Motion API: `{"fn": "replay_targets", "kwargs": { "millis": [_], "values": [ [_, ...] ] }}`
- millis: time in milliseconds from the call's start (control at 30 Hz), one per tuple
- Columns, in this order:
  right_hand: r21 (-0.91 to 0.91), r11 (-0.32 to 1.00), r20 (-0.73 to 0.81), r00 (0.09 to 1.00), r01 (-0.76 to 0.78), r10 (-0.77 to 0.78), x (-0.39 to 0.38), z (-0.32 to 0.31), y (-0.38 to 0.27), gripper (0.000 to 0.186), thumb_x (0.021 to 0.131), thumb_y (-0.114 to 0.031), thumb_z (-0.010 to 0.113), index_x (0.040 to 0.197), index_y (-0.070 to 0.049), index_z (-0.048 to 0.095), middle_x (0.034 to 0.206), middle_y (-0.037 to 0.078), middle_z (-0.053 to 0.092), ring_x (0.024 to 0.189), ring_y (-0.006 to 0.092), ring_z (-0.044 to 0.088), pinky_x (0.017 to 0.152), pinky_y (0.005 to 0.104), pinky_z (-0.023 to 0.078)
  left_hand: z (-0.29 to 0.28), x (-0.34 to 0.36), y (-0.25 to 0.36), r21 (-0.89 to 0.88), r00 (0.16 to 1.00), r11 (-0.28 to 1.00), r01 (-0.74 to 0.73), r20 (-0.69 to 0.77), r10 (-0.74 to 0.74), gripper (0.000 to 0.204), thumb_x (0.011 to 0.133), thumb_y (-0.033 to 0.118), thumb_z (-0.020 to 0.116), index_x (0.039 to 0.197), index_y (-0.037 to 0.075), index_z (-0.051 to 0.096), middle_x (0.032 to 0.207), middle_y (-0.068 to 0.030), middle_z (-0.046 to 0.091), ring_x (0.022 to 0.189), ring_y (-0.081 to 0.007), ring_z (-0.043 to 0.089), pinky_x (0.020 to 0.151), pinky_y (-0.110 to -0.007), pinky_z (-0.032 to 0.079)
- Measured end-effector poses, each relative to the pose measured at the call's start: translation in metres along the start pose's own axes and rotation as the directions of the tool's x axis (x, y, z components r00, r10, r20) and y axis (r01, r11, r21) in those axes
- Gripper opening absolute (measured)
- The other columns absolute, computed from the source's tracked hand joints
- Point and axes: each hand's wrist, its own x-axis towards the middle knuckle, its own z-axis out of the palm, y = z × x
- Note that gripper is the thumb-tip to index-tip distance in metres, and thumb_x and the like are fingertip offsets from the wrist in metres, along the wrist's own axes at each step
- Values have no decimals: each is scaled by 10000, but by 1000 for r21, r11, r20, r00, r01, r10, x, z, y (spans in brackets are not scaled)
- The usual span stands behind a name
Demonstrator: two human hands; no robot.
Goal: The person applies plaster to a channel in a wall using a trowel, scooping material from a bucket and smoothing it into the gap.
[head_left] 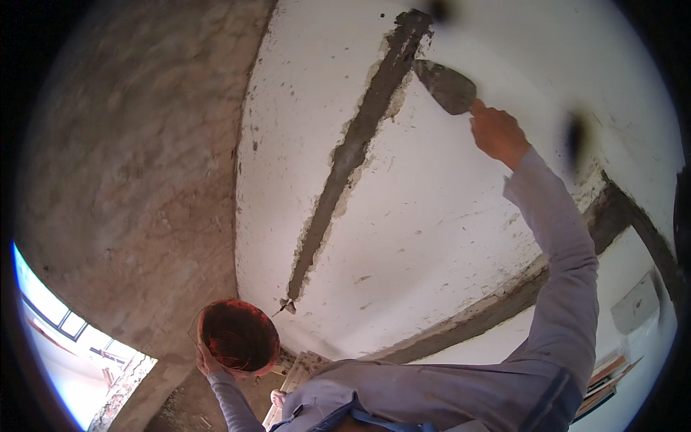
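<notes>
Head view, trowel [446,88], long axis slanted, tip up-left toward dark strip [350,151]

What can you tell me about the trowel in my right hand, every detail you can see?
The trowel has a broad, dull grey blade that looks like metal, mottled with darker patches and narrowing to its far end. It slants toward the picture's upper left, that end beside the grey strip on the white wall; contact is unclear. Your right hand grips and mostly hides the handle.

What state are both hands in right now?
Left hand: holding a round red bucket at its side.
Right hand: closed, gripping a grey, tapering trowel.
</notes>
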Motion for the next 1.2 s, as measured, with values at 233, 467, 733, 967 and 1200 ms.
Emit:
{"fn": "replay_targets", "kwargs": {
  "millis": [233,467,733,967,1200],
  "values": [
    [-120,962,-184,947,244,-263,8,9,3,150,886,-146,479,983,-33,496,855,191,649,823,394,635,715,524,495,-1,11,3,46,988,993,-108,120,102,415,946,366,532,1132,5,618,1071,-77,641,928,-194,629,804,-332,528],
    [62,997,-179,984,37,-25,52,-10,24,240,899,-195,437,1030,0,486,914,247,637,869,429,615,780,518,481,27,10,-8,42,981,996,-75,181,66,455,964,364,494,1225,-3,564,1141,-88,616,979,-198,607,842,-330,498],
    [524,755,23,879,394,-476,-62,82,-65,340,883,-344,563,980,-21,517,775,223,621,787,425,609,711,503,474,87,-15,48,-196,883,981,4,462,89,461,972,324,476,1310,12,508,1310,-67,538,1190,-187,510,1024,-333,394],
    [707,499,-177,809,501,-561,-199,110,-171,268,846,-260,638,1001,-86,505,751,149,603,666,354,612,582,433,479,121,-30,109,-62,945,984,-168,275,179,269,863,236,648,987,-2,671,902,-27,673,768,-96,602,702,-244,488],
    [638,435,-334,738,635,-587,-179,133,-238,244,812,-125,612,1038,-95,523,912,114,528,763,312,606,591,425,514,162,-40,176,97,907,934,-343,295,302,226,862,188,635,962,-11,672,869,-28,669,760,-91,595,708,-240,481]
  ]
}}
